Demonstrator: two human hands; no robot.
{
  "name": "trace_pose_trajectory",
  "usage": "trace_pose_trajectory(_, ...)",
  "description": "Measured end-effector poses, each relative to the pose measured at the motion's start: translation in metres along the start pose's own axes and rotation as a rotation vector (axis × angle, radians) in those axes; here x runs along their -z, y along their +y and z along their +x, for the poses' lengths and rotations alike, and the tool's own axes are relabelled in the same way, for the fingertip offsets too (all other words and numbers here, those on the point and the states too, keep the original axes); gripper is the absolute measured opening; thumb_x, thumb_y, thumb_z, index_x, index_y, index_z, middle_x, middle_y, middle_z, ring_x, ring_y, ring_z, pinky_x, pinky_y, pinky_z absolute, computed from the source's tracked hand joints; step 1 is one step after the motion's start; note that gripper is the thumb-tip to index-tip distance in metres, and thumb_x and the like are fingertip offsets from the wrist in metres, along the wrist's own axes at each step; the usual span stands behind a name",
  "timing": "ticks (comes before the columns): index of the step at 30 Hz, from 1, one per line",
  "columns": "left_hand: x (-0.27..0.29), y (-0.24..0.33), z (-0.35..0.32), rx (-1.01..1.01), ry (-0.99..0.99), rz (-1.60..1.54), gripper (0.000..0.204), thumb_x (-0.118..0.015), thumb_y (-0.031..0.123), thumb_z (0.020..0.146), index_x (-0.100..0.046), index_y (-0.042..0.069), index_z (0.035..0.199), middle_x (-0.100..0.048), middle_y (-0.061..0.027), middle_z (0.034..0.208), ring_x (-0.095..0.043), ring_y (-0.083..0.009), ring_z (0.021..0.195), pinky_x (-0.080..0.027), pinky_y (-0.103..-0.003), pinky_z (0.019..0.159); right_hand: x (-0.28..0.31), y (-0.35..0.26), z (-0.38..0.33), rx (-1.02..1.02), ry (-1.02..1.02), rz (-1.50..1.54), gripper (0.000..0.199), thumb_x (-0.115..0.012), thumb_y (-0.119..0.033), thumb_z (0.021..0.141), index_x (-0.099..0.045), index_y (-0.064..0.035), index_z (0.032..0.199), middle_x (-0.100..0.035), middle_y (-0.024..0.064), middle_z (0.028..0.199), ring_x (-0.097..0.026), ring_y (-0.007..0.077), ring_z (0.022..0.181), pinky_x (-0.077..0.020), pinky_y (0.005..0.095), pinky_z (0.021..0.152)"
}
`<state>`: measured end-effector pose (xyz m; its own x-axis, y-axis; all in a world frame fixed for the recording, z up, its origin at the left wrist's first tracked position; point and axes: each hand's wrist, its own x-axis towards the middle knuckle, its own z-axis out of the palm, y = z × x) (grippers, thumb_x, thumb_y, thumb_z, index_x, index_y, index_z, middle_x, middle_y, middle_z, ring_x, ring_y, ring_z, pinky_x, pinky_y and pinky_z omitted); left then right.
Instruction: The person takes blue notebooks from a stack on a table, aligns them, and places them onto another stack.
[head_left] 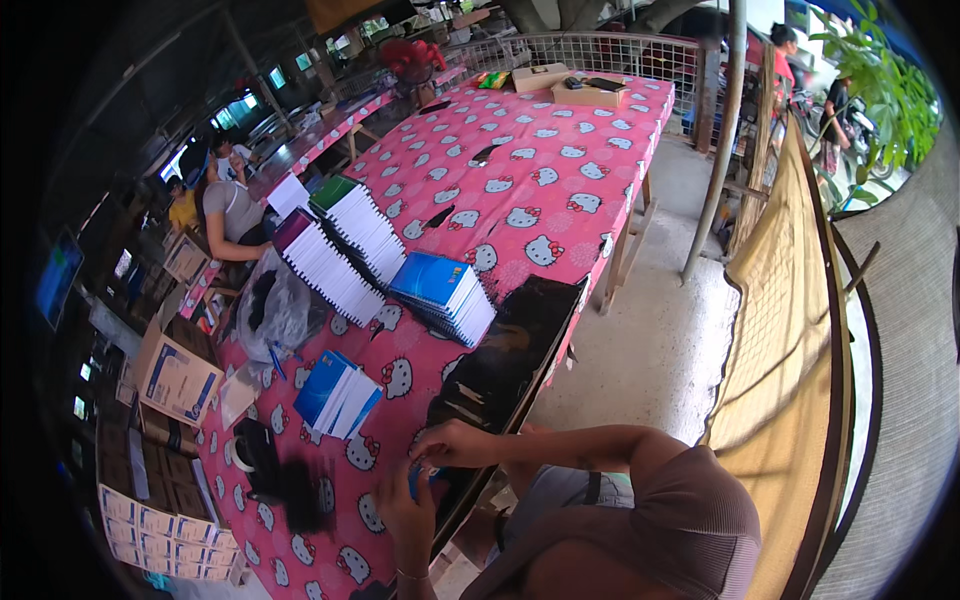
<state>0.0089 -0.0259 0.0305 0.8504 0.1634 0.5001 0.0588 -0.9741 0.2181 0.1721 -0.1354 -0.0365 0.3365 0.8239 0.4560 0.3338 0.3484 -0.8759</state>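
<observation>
At the table's near edge my left hand (403, 508) is closed round a small blue thing (415, 480), mostly hidden by the fingers. My right hand (452, 444) meets it from above, its fingers bent and pinched together at the upper end of the blue thing. What exactly the right fingertips grip is too small to make out. Beyond the hands lies a short, fanned stack of blue-covered notebooks (338, 395). A black object with a pale ring (243, 452) rests to the left of my hands.
Taller notebook stacks, blue (443, 295), green (352, 225) and purple (325, 262), stand farther up the pink patterned table (540, 150). A clear plastic bag (275, 310) lies beside them. Cartons (178, 372) sit at left. Another person (228, 205) sits across the table. A pole (722, 150) rises at right.
</observation>
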Motion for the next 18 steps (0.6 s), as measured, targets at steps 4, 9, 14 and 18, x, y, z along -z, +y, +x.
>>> trace_pose_trajectory(4, 0.005, 0.001, -0.002, 0.056, 0.005, -0.012, 0.024, -0.065, 0.016, 0.092, -0.066, 0.004, 0.113, -0.068, -0.0152, 0.095, -0.064, -0.0359, 0.087, -0.046, -0.047, 0.084, -0.002, -0.006, 0.003, 0.010, -0.007, -0.005, 0.024, -0.070, -0.003, 0.089, -0.067, -0.0028, 0.113, -0.069, 0.0080, 0.106, -0.071, 0.0176, 0.091, -0.0570, 0.0297, 0.079)
trace_pose_trajectory(9, -0.009, -0.005, 0.006, 0.055, 0.031, -0.043, 0.018, -0.065, 0.016, 0.091, -0.067, 0.007, 0.106, -0.068, -0.0127, 0.089, -0.066, -0.0348, 0.082, -0.047, -0.047, 0.082, 0.017, 0.001, -0.004, -0.138, 0.048, 0.109, 0.022, -0.072, -0.007, 0.090, -0.070, -0.0015, 0.112, -0.072, 0.0078, 0.101, -0.069, 0.0133, 0.094, -0.0562, 0.0288, 0.081)
trace_pose_trajectory(14, -0.006, -0.005, -0.001, 0.091, 0.091, -0.027, 0.015, -0.067, 0.015, 0.090, -0.069, 0.007, 0.103, -0.069, -0.0102, 0.088, -0.066, -0.0304, 0.083, -0.047, -0.044, 0.081, 0.025, 0.000, 0.006, -0.216, -0.061, 0.140, 0.018, -0.070, -0.004, 0.091, -0.071, 0.0016, 0.108, -0.073, 0.0085, 0.096, -0.068, 0.0119, 0.090, -0.0556, 0.0275, 0.081)
trace_pose_trajectory(18, -0.010, -0.011, -0.007, 0.066, 0.109, -0.002, 0.019, -0.068, 0.018, 0.090, -0.067, 0.010, 0.107, -0.067, -0.0061, 0.088, -0.066, -0.0273, 0.083, -0.046, -0.044, 0.087, 0.034, -0.004, 0.021, -0.172, -0.214, 0.120, 0.015, -0.068, -0.003, 0.092, -0.071, 0.0022, 0.106, -0.073, 0.0083, 0.094, -0.068, 0.0114, 0.089, -0.0556, 0.0272, 0.082)
